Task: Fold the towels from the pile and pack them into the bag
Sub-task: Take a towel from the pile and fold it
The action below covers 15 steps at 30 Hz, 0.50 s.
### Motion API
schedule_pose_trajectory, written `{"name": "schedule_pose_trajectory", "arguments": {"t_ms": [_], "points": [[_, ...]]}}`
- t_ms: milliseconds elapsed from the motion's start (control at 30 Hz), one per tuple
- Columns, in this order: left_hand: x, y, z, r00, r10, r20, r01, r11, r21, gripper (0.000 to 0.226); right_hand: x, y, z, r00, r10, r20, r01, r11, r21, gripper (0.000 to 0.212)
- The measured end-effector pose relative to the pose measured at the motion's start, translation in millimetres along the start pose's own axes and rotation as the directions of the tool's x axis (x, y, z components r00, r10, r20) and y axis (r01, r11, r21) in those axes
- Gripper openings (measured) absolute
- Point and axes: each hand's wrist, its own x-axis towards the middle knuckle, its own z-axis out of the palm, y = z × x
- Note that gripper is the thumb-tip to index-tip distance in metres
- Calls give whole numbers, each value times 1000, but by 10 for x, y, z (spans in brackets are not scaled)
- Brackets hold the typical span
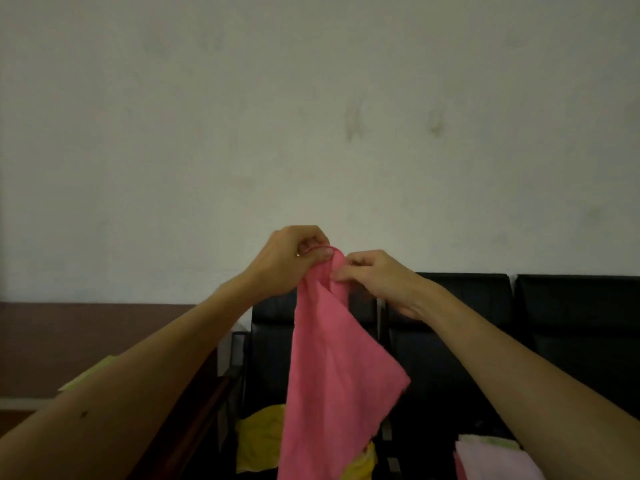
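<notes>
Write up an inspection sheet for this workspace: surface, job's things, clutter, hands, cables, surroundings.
Surface: a row of black seats against the wall serves as the work area; no table seen.
Job's things: pink towel held up in the air, hanging down from its top edge; yellow towels crumpled on a seat below it; pale pink and light green folded towels at lower right. No bag in view.
Clutter: a pale yellow-green piece behind the left forearm, too hidden to identify.
Hands: left hand and right hand both pinch the pink towel's top edge, close together.
Cables: nothing seen.
Surroundings: plain pale wall with faint smudges; dark red-brown band low on the left.
</notes>
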Motion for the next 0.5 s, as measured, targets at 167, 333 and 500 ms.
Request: {"name": "schedule_pose_trajectory", "arguments": {"t_ms": [167, 333, 500], "points": [[-73, 365, -278, 996, -61, -63, 48, 981, -186, 14, -257, -156, 32, 999, -28, 45, 38, 964, -264, 29], [-259, 693, -468, 985, -162, -64, 115, 880, -462, 11, -440, -571, -11, 896, -193, -399, 240, 968, 70, 16], [-535, 997, -449, 983, -127, 132, 177, 851, -494, 32, -583, -974, 37, 865, -103, -491, 271, 919, 286, 20]]}}
